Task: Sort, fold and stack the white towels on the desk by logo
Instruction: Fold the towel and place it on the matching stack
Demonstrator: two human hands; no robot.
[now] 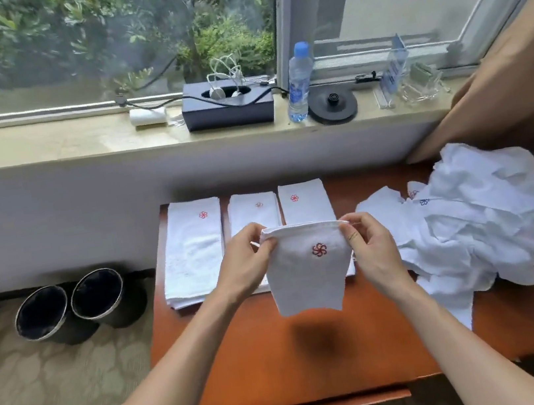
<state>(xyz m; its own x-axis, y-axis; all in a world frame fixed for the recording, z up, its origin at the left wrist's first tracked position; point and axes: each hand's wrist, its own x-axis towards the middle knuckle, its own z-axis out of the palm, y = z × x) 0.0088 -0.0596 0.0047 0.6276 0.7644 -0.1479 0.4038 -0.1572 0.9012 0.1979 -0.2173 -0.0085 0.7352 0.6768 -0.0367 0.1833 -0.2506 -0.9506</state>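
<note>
While hanging, towel (307, 276) corners sit pinched — left hand (247, 262), right hand (371, 245).

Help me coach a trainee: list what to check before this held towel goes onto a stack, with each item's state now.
1. Grip: the left hand and right hand each pinch a top corner of the towel: ok.
2. Logo readable: the red logo faces the camera: ok.
3. Matching stack: the left stack and right stack show red logos: ok. The middle stack has a fainter mark: cannot tell.
4. Edges even: the towel's lower edge hangs wavy: not ok.
5. Unsorted towels kept apart: the loose pile lies right of the stacks on the desk: ok.
</note>
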